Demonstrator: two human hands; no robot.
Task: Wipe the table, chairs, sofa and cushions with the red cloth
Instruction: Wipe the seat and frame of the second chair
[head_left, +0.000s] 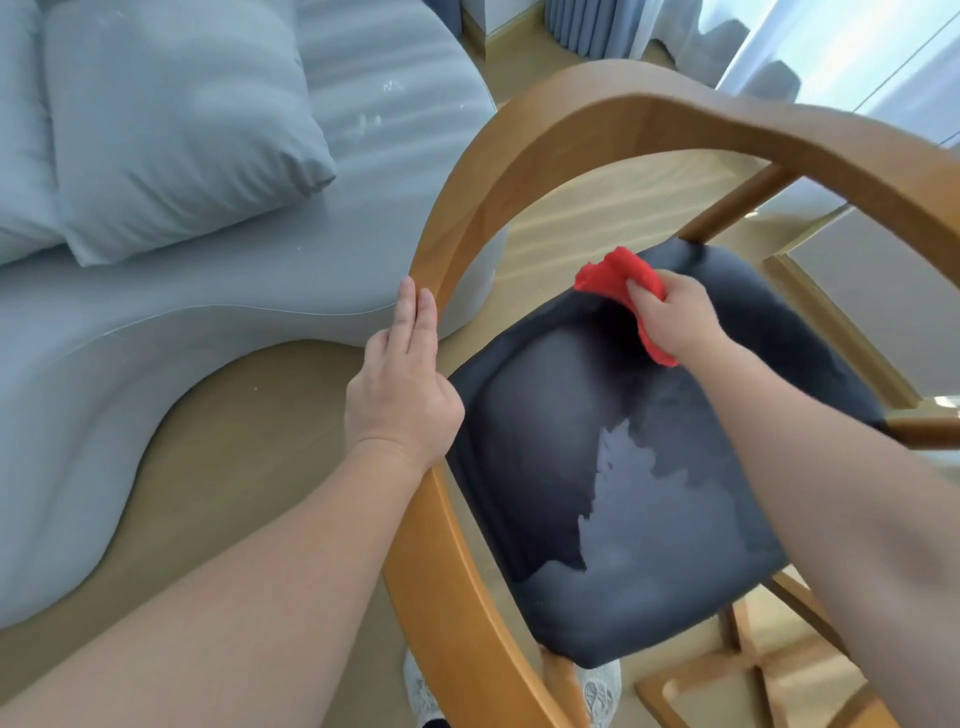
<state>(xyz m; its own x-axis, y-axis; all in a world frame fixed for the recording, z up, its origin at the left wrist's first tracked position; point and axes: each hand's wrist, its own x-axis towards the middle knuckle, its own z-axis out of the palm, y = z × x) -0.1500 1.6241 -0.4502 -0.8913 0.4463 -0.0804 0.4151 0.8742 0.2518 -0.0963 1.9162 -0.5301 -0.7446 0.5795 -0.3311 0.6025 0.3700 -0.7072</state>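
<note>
Head view: the right hand grips the bunched red cloth and presses it on the far part of the chair's dark seat pad. The left hand lies flat, fingers straight, against the curved wooden backrest, steadying it. This looks like the chair-wiping step. Next, strokes probably need to cover the pale worn patch, then the grey sofa and cushion.

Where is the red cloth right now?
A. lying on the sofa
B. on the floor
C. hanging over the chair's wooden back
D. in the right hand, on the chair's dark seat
D: the right hand grips the bunched red cloth and presses it on the far part of the chair seat, while the left hand rests flat on the wooden back.
</note>
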